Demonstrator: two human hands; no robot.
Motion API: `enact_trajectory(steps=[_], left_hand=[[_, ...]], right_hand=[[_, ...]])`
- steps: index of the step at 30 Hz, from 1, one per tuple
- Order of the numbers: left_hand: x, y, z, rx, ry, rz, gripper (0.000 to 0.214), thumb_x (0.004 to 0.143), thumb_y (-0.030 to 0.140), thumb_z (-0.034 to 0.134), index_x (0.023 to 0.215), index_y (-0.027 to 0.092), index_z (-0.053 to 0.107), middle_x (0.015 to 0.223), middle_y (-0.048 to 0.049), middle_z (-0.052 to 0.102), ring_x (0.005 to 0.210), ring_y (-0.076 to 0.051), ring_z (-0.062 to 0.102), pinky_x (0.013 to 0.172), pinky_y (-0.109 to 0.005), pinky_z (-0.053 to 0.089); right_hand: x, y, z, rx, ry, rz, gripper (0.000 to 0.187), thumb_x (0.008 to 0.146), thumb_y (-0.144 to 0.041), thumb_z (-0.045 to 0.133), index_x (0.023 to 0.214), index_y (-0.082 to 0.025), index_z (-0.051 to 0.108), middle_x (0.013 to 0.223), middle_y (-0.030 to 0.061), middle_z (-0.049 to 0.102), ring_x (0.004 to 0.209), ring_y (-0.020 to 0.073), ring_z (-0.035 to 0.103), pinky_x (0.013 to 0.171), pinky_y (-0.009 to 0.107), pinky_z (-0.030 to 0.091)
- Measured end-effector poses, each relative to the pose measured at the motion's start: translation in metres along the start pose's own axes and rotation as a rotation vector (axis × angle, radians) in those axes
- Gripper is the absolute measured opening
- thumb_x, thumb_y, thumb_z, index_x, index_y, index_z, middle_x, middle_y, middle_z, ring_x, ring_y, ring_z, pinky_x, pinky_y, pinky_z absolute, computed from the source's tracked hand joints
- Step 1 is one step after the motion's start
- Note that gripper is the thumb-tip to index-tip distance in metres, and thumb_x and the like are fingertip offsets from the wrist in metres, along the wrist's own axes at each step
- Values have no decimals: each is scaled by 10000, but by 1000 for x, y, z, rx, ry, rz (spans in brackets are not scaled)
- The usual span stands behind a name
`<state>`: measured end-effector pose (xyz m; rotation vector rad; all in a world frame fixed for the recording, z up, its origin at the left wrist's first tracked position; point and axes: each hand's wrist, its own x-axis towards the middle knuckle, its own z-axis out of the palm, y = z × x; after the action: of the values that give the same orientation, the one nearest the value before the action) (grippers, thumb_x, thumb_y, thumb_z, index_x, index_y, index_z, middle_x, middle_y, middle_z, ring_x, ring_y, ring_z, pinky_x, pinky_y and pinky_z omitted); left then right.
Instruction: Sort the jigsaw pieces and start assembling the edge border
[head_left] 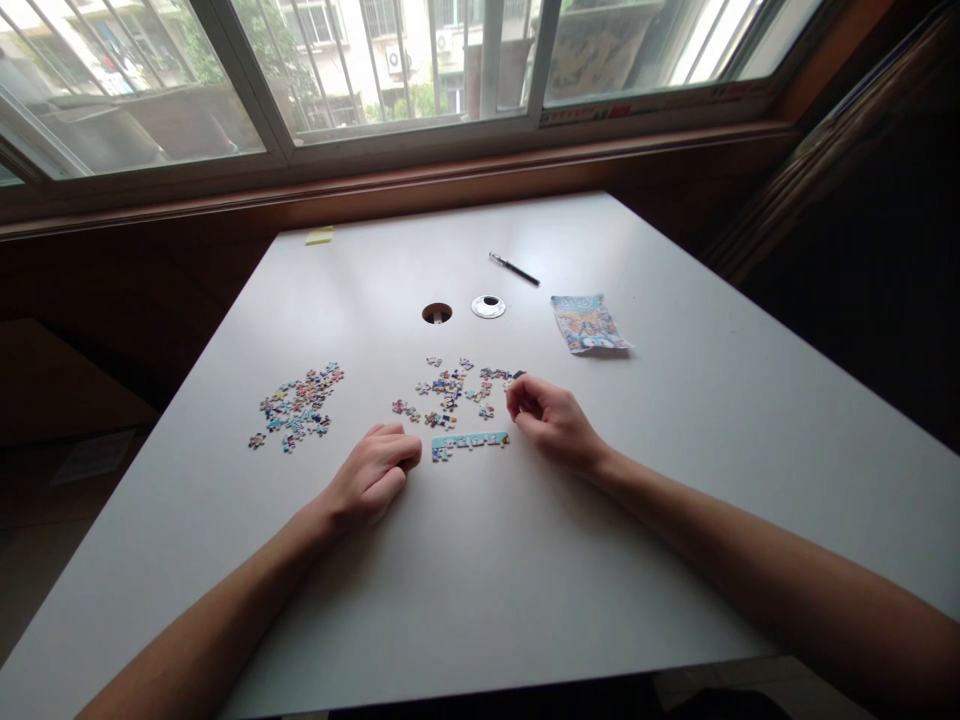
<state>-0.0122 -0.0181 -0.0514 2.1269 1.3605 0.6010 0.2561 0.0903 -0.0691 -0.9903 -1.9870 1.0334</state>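
A joined strip of jigsaw pieces [470, 442], light blue along its top edge, lies on the white table between my hands. My left hand [379, 468] rests in a loose fist just left of the strip, with nothing showing in its fingers. My right hand [553, 420] is curled in a pinch at the right end of the loose jigsaw pieces [448, 388]; whatever its fingertips hold, if anything, is hidden. Those pieces are scattered just beyond the strip. Farther left is a second, denser heap of jigsaw pieces [300, 402].
A crumpled printed sheet or wrapper [589, 324] lies at the right, with a pen [514, 269] beyond it. The white table [480, 590] has a round hole [436, 314] beside a silver ring cover [489, 307]. A yellow sticky note [319, 236] sits near the far edge, below the window.
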Motion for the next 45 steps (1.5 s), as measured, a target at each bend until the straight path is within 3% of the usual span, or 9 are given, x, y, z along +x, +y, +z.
enact_trajectory(steps=[7,11,15,18,20,22,26,39,45], left_hand=[[0,-1,0,25,17,6,67,741,222,365,685,211,330,653,-17,404,677,-207,400,712,-385,373],[0,1,3,42,113,3,73,807,191,387,739,215,397,754,-39,510,779,-220,482,752,-370,431],[0,3,10,258,266,-42,201,930,258,443,1091,201,549,1249,-111,589,1240,-278,471,1068,-444,389],[4,2,17,445,225,-113,500,981,346,434,1461,213,391,1578,-104,379,1492,-301,240,1223,-506,188],[7,1,20,516,159,-151,620,1004,402,404,1572,222,233,1665,-76,232,1549,-301,112,1252,-529,67],[9,0,23,545,111,-180,655,1020,457,367,1602,229,170,1678,-56,193,1561,-297,82,1257,-539,7],[10,0,23,554,68,-216,635,1032,511,313,1596,234,227,1661,-41,251,1554,-287,141,1266,-539,6],[10,-1,21,541,110,-199,636,1003,497,386,1536,150,362,1576,-125,389,1494,-305,275,1277,-524,97],[9,-1,22,552,133,-217,645,988,505,416,1526,151,374,1639,-133,275,1534,-331,176,1268,-546,113]], right_hand=[[-1,1,0,-7,-2,1,155,672,-85,482,746,-204,550,660,-28,518,597,116,430,574,250,338],[-1,0,0,-3,-2,8,150,671,-89,483,743,-204,545,661,-27,516,600,117,430,576,252,336],[-1,0,0,-1,-2,3,143,675,-94,481,743,-203,543,664,-27,514,600,116,430,574,254,336],[0,0,0,1,-3,1,145,676,-95,480,747,-203,546,665,-27,513,601,116,430,578,254,339],[0,-1,0,2,-6,4,145,673,-95,482,746,-203,547,656,-30,506,596,114,424,575,253,337],[0,-2,1,6,-7,7,147,666,-95,483,744,-203,547,652,-32,502,590,113,416,569,251,333],[0,-3,1,11,-5,6,144,662,-100,484,743,-203,544,652,-30,504,590,113,415,567,252,334],[-1,-2,0,12,-11,2,144,672,-100,480,748,-202,547,657,-31,505,594,114,414,573,256,336],[0,-2,0,8,-5,-4,144,673,-97,478,746,-199,548,657,-31,502,590,113,416,568,256,337]])
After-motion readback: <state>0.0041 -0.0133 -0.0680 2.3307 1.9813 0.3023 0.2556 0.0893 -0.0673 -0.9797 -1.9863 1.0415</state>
